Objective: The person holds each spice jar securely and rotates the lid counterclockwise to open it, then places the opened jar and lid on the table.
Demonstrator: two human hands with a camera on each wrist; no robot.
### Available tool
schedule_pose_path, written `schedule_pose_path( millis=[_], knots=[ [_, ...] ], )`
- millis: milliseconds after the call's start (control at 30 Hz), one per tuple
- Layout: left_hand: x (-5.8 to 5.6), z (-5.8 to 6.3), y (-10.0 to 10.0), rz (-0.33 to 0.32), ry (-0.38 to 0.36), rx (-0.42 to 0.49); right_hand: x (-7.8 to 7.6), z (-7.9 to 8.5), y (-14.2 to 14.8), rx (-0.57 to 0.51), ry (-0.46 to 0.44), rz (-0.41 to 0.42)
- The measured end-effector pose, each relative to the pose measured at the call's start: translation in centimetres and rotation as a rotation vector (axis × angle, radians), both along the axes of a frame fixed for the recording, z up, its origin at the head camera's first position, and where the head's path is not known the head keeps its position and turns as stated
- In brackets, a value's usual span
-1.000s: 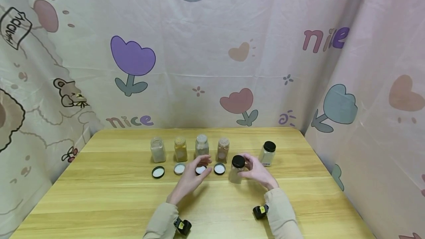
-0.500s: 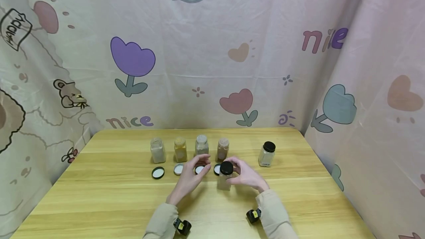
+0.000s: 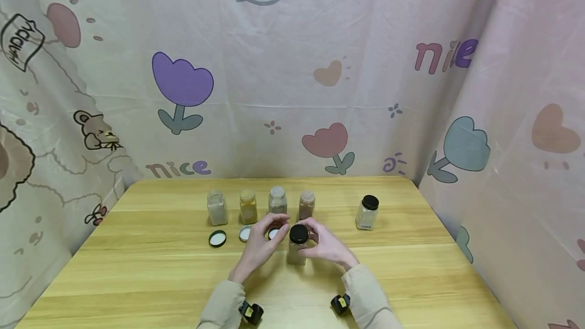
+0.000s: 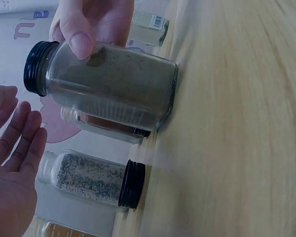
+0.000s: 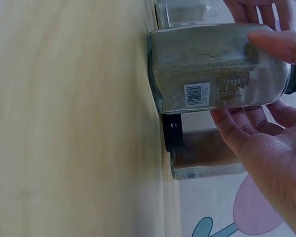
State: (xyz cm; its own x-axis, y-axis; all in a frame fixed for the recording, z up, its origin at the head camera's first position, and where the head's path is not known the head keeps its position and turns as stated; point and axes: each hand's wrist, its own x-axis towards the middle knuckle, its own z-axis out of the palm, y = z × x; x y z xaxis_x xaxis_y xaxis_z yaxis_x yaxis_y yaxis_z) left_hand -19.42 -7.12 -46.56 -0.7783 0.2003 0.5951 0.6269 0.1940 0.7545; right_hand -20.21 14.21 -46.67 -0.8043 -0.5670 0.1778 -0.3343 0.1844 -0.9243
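Observation:
My right hand [image 3: 328, 245] grips a clear glass spice jar [image 3: 297, 253] by its sides, thumb on the near face and fingers behind. The jar holds greyish-brown powder and wears a black lid [image 3: 299, 233]; a barcode label [image 5: 197, 94] shows on it in the right wrist view. It stands upright, its base at the table. My left hand [image 3: 261, 242] hovers just left of the jar, fingers loosely bent and holding nothing. In the left wrist view its fingertips are close to the black cap, with a gap between.
Behind the hands stand several lidless jars: a whitish one [image 3: 217, 209], a yellow one [image 3: 249, 208], a grey speckled one [image 3: 278, 201] and a reddish-brown one [image 3: 306, 207]. Upturned lids lie before them, including a leftmost lid [image 3: 217, 238]. A black-capped jar [image 3: 367, 214] stands at right.
My right hand has brought the jar leftward and a little nearer me, up to my left hand. It now hides the rightmost upturned lid. The left hand has stayed nearly still.

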Motion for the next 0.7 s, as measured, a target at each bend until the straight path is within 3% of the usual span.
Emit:
schedule_pose_path(
  millis=[167, 333, 700],
  knots=[
    [0.0, -0.08, -0.06, -0.032, -0.005, -0.007, 0.1, 0.01, 0.13, 0.035, -0.013, -0.017],
    [0.1, 0.04, 0.01, -0.088, 0.005, -0.073, 0.13, 0.04, 0.17, 0.053, -0.055, -0.039],
    [0.28, 0.31, -0.28, -0.263, 0.012, -0.219, 0.09, -0.33, -0.37, 0.055, -0.054, -0.077]
  ],
)
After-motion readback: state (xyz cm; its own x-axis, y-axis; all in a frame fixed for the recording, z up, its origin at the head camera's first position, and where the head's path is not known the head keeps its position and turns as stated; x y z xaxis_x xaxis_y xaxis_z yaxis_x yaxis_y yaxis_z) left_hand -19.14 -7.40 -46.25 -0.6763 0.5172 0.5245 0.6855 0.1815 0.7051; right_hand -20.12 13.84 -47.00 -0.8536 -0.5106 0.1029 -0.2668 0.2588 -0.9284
